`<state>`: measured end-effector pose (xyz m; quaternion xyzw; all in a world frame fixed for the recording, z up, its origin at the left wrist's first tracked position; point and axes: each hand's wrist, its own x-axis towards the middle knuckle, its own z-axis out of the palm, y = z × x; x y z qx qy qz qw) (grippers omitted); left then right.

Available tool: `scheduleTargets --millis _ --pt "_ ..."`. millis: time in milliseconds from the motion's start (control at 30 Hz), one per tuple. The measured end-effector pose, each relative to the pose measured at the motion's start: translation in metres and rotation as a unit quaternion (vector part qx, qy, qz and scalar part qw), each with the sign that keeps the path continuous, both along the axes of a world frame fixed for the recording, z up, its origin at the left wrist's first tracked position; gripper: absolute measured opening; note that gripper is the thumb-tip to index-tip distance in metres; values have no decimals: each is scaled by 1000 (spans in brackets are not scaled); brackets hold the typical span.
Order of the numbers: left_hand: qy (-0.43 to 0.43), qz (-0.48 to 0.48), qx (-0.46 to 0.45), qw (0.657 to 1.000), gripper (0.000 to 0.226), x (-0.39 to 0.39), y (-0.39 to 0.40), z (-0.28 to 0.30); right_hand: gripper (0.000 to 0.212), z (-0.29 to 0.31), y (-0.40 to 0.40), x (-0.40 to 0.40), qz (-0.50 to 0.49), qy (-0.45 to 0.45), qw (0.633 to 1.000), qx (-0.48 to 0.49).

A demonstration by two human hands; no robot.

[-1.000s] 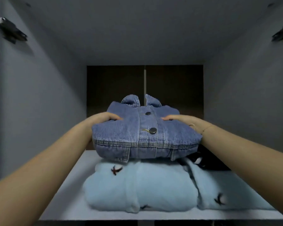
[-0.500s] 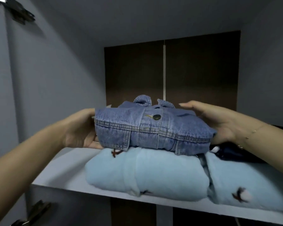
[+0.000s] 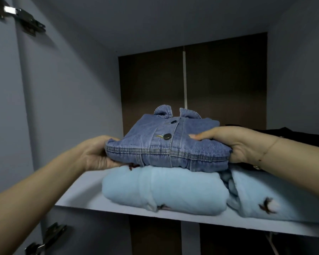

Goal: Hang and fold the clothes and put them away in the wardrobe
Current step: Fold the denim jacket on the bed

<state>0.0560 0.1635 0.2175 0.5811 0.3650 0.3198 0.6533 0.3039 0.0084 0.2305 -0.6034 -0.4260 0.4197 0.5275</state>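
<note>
The folded denim jacket (image 3: pixel 166 142) sits atop a light-blue fleece (image 3: pixel 164 188) on the wardrobe shelf (image 3: pixel 85 196), between both hands. Left hand (image 3: pixel 98 153) and right hand (image 3: pixel 234 142) grip its ends, fingers (image 3: pixel 201 136) curled over the cloth. Placement looks nearly done; next, square it and release.

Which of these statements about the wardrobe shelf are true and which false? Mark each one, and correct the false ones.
1. The denim jacket lies on the light blue garment. True.
2. Only the right hand holds the jacket. False: the left hand grips its other end too.
3. The jacket hangs on a hanger. False: it is folded, collar toward the back.
4. The blue garment rests on the shelf. True.
5. A dark garment lies to the right, behind the right hand. True.
</note>
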Motion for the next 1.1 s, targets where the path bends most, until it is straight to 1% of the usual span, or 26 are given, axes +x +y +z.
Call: scheduleTargets --millis 33,67,100,133,167,200,233,267,300,367,400,433,467,500,533,567,633,667,733,767,800,867,967,1033,1100 --pt "28 0 15 999 30 -4 -3 8 28 2 -2 -1 -21 -34 999 4" --pt "77 9 58 995 26 -8 -5 17 41 4 -2 1 -55 -95 994 15" --pt "126 31 121 984 21 -8 -7 28 56 10 -3 4 -100 -191 976 26" --pt "161 65 204 964 19 -8 -9 41 70 19 -5 7 -134 -303 942 49" --pt "187 109 301 929 25 -4 -11 56 74 29 -4 9 -143 -401 901 79" --pt "198 127 391 890 33 4 -15 71 70 38 0 10 -135 -466 869 102" --pt "203 105 452 863 34 17 -19 83 63 46 7 12 -121 -508 847 100" --pt "227 64 490 839 33 34 -24 91 57 48 16 13 -101 -536 834 80" --pt "278 26 517 809 34 52 -28 93 54 47 23 13 -65 -550 831 42" --pt "351 -6 524 776 46 81 -17 75 56 41 43 9 -8 -514 857 -23" --pt "402 -14 504 764 53 93 -8 65 56 36 51 6 8 -490 871 -31" --pt "443 -27 458 770 60 99 3 54 54 31 60 4 23 -484 874 -34" --pt "459 -40 403 791 69 101 15 41 54 26 69 2 34 -484 874 -35" --pt "461 -62 362 808 74 100 26 29 56 21 79 4 39 -487 872 -39" --pt "457 -82 348 814 72 99 37 15 60 16 87 4 42 -486 871 -54" --pt "443 -89 352 819 68 98 47 3 65 12 94 5 41 -485 870 -77" --pt "407 -69 364 835 62 98 60 -9 68 8 102 6 43 -472 875 -99" --pt "408 -60 366 834 60 99 63 -11 67 6 103 6 50 -461 880 -97" --pt "435 -71 371 817 57 100 65 -11 65 3 99 6 52 -467 879 -86" --pt "445 -81 375 809 58 100 62 -9 64 5 94 5 46 -480 872 -82" --pt "447 -91 370 809 61 100 58 -5 63 7 87 2 42 -480 873 -75" --pt "444 -91 352 819 70 96 45 4 56 12 74 -1 50 -451 889 -66" --pt "428 -58 338 836 76 78 29 22 41 25 50 1 70 -437 895 -61" --pt "402 -63 349 844 79 63 17 25 52 26 35 -1 73 -431 898 -55" --pt "374 -42 365 852 82 54 6 12 71 13 30 -3 75 -467 881 -35"
